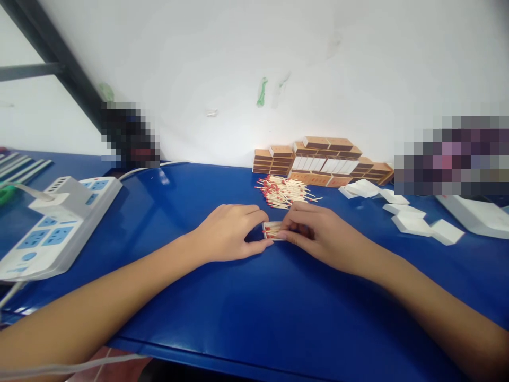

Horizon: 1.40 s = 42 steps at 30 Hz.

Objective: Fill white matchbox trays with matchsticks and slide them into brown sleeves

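Observation:
A small white matchbox tray point(274, 237) with some red-tipped matches in it lies on the blue table, between my hands. My left hand point(234, 232) grips the tray's left end between thumb and fingers. Over the right part of the tray, my right hand point(314, 231) is closed in a pinch at the matches; its fingers hide that end, and exactly what they pinch is hard to see. Just behind the hands sits a loose pile of matches point(284, 192) with red heads.
Stacked matchboxes point(326, 159) stand against the wall behind the pile. Folded white card pieces point(411, 220) lie to the right, near a white object point(477, 217). At left is a white power strip point(59, 228) with a plugged-in adapter and cables. The blue table's point(246, 318) front edge runs below.

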Tool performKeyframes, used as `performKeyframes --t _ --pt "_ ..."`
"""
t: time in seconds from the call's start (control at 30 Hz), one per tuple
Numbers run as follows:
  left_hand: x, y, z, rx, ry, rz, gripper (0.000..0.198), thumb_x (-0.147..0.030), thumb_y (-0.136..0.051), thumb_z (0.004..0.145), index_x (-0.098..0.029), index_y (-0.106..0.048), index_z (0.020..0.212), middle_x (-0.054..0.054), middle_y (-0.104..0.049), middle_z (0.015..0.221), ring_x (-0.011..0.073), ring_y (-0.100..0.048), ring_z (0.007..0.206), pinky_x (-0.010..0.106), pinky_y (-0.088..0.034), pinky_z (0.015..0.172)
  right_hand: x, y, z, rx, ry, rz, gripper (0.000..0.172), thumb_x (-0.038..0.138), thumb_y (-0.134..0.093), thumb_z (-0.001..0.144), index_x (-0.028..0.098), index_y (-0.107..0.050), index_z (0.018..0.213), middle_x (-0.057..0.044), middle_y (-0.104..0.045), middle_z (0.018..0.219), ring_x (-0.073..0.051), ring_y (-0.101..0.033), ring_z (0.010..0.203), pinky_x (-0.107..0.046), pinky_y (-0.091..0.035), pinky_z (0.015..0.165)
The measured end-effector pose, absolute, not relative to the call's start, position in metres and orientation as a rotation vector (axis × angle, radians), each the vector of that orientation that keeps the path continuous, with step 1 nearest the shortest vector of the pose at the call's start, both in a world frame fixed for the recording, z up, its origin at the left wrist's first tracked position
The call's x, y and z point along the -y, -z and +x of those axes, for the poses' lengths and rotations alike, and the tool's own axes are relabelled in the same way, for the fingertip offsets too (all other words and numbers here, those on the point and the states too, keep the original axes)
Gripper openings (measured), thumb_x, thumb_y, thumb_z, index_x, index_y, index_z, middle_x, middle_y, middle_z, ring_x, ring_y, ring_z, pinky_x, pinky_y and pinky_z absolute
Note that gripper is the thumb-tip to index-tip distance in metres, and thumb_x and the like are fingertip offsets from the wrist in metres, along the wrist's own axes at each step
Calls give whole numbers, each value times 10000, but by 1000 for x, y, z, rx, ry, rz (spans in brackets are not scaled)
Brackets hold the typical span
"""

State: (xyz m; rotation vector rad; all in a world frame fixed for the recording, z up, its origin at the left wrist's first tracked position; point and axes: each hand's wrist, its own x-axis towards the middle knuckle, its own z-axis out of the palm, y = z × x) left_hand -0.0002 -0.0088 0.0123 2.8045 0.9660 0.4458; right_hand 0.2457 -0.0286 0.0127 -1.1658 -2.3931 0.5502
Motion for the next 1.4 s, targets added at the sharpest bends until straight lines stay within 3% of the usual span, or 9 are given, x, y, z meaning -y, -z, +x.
performKeyframes --t 0.2,0.4,0.73,1.03,1.4 --pt "10 -13 0 -927 -447 2803 273 -434 -635 964 -190 -686 1073 11 -706 925 154 -643 752 284 -437 660 30 -12 241 2372 -502 -1164 128 347 -630 1005 233 -686 984 -39 -615 884 -175 -583 764 -303 -460 673" --pt "9 -11 0 -930 -437 2827 278 -438 -640 960 -185 -684 1067 11 -696 917 153 -642 757 283 -445 668 30 -12 241 2400 -501 -1153 114 275 -606 1013 220 -652 924 -43 -619 919 -176 -601 801 -304 -466 707" --pt "10 -12 1 -910 -452 2837 263 -445 -617 973 -190 -669 1010 5 -684 886 143 -630 732 280 -438 645 32 -9 235 2419 -549 -1168 166 342 -573 1041 217 -671 991 -46 -610 944 -173 -597 802 -306 -460 702" --pt "9 -11 0 -916 -457 2840 278 -439 -635 964 -192 -688 1080 10 -696 909 156 -635 748 288 -443 658 30 -11 243 2442 -406 -1212 133 297 -563 1037 218 -648 974 -60 -622 981 -189 -604 817 -322 -459 706" --pt "10 -11 1 -907 -455 2838 267 -432 -637 962 -190 -687 1063 8 -701 911 155 -639 753 289 -440 666 30 -10 245 2413 -631 -1057 167 252 -563 1035 246 -726 999 -57 -657 1003 -188 -639 887 -317 -499 772"
